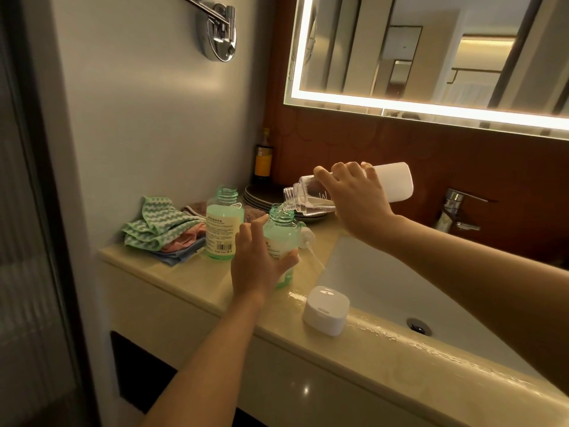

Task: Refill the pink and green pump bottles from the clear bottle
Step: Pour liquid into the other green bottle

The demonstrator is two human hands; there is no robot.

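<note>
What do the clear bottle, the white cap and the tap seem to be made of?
Clear bottle: probably plastic, see-through and glossy; liquid shows inside.
White cap: likely smooth plastic, opaque with rounded edges and a soft sheen.
Tap: metal, apparently chromed; bright reflections.

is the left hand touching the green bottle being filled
Touching. The head view shows the left hand curled round the nearer green bottle, thumb against its side.

A bottle (283, 234) stands on the counter (184, 272), left of the sink (385, 272), under a tipped bottle (395, 183). A second bottle (221, 229) and cloths (160, 229) lie further left, plates (258, 197) behind. A cap (326, 309) sits before the sink.
</note>
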